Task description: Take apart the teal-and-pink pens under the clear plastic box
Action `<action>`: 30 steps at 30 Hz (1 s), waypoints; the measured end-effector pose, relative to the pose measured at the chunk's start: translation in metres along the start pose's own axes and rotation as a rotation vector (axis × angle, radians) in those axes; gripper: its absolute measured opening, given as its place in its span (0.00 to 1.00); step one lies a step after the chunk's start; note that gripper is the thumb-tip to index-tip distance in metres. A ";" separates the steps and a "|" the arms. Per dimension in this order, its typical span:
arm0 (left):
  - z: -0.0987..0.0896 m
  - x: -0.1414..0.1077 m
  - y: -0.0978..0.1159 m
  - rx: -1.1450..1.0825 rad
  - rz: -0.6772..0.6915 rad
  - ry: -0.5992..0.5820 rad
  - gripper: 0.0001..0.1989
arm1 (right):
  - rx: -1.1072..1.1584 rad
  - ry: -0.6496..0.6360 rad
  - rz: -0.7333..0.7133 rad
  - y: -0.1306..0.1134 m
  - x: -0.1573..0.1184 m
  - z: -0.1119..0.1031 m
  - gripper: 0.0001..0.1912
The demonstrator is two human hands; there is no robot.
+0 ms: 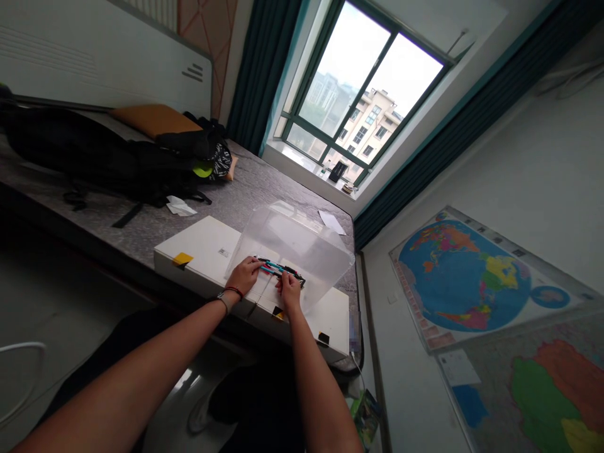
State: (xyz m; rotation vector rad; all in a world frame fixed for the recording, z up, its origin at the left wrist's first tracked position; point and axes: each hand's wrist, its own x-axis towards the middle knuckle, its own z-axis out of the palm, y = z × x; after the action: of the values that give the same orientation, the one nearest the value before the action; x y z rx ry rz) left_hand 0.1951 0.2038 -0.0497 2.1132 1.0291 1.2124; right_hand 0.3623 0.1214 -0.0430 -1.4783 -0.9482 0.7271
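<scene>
A bundle of slim pens or markers in blue, red and black lies across the top of a white box. My left hand grips the bundle's left end. My right hand has its fingers on the bundle's middle. Both hands reach in under the raised edge of a clear plastic tub or lid, which is tilted over the white box and partly covers the pens. Dark and yellow labels mark the white box's front edge. The bundle's lower side is hidden by my fingers.
The box rests on a grey padded bench top beneath a window. A black backpack and an orange cushion lie to the left. Loose white papers lie beyond the tub. A world map hangs on the right wall.
</scene>
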 end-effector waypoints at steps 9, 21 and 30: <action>-0.006 0.002 0.008 0.007 -0.108 -0.021 0.21 | 0.323 0.055 0.072 -0.001 0.000 -0.006 0.16; -0.013 0.002 0.017 0.102 -0.173 -0.184 0.17 | 0.344 0.009 0.103 -0.015 -0.009 -0.009 0.15; -0.019 0.005 0.023 0.065 -0.179 -0.235 0.24 | 0.257 -0.103 0.090 -0.016 -0.011 -0.006 0.16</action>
State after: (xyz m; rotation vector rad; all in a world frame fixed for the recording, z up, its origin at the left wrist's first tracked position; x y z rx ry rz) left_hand 0.1882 0.1950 -0.0219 2.1005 1.1339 0.8340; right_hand 0.3597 0.1093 -0.0272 -1.2733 -0.8342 0.9616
